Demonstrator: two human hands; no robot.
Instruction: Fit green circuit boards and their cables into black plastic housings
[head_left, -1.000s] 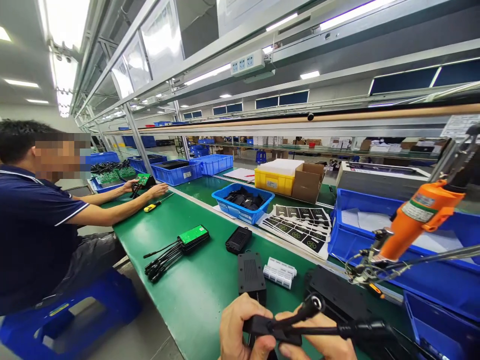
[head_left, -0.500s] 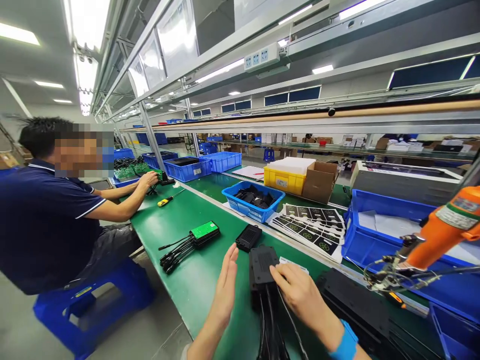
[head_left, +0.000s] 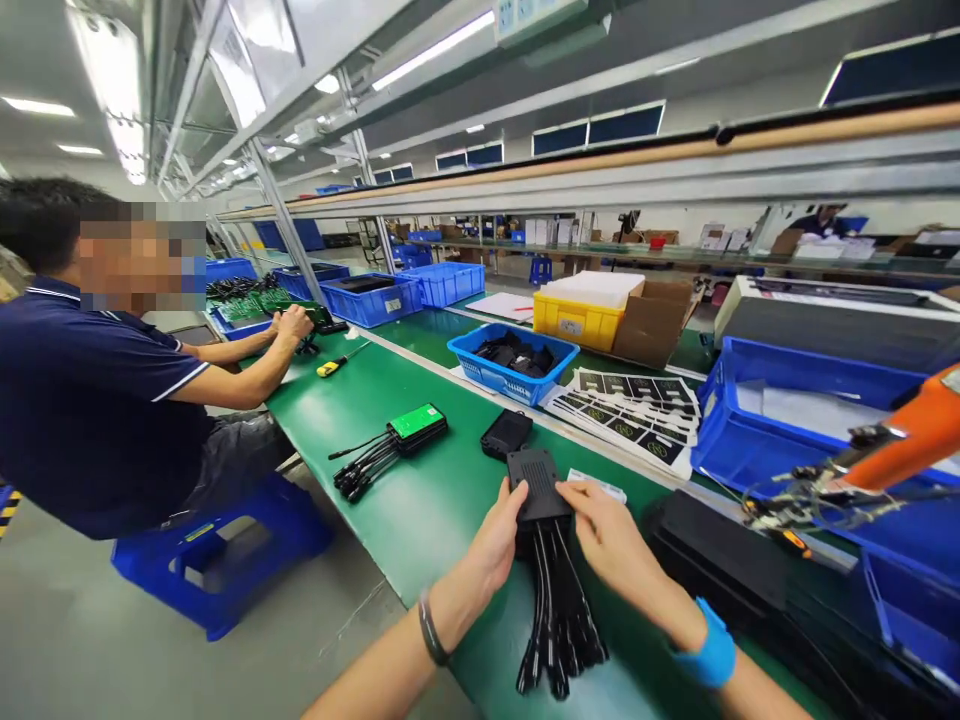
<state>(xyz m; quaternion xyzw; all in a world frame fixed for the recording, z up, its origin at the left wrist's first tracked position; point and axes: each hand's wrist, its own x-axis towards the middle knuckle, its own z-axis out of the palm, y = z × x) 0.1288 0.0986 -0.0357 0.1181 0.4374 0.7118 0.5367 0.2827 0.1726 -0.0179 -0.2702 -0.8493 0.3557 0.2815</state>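
Observation:
A black box point(head_left: 538, 485) with a bundle of black cables point(head_left: 559, 610) lies on the green bench point(head_left: 420, 500) in front of me. My left hand point(head_left: 496, 540) presses against the box's left side, fingers together. My right hand point(head_left: 609, 535) rests on its right side, fingers curled onto the lid. A smaller black box point(head_left: 507, 433) sits just beyond. A green-topped unit with black leads point(head_left: 409, 432) lies further left.
A co-worker in a dark blue shirt point(head_left: 82, 400) sits on a blue stool at the left, hands at a part. A blue basket point(head_left: 513, 362), label sheets point(head_left: 630, 415), blue bins point(head_left: 780, 430) and an orange hanging screwdriver point(head_left: 892, 445) stand behind and right.
My left hand has closed in from open air onto the box's left side. Both hands now hold the box flat on the bench, and the cables lie stretched toward me.

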